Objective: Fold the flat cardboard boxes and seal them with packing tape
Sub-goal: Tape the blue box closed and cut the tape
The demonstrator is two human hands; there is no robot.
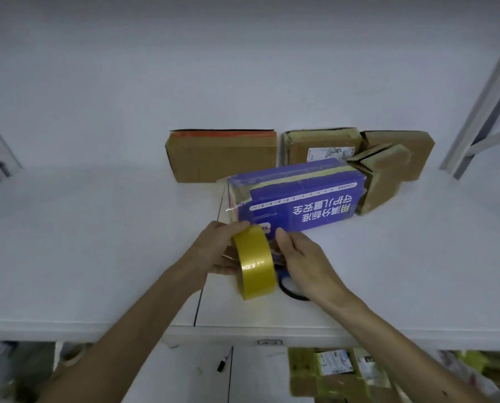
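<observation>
A blue printed box with white characters lies on the white table, yellowish tape along its top. A strip of clear tape runs from its left end down to a yellow tape roll. My left hand grips the roll from the left side. My right hand is just right of the roll with its thumb up near the box's lower edge; its fingers are hidden behind the roll. Under the right hand lies a dark blue-and-black object, only partly visible.
Against the back wall stand a brown taped box, a box with a shipping label and more brown boxes. A shelf post rises at right. Below the table edge lie a marker and labelled parcels.
</observation>
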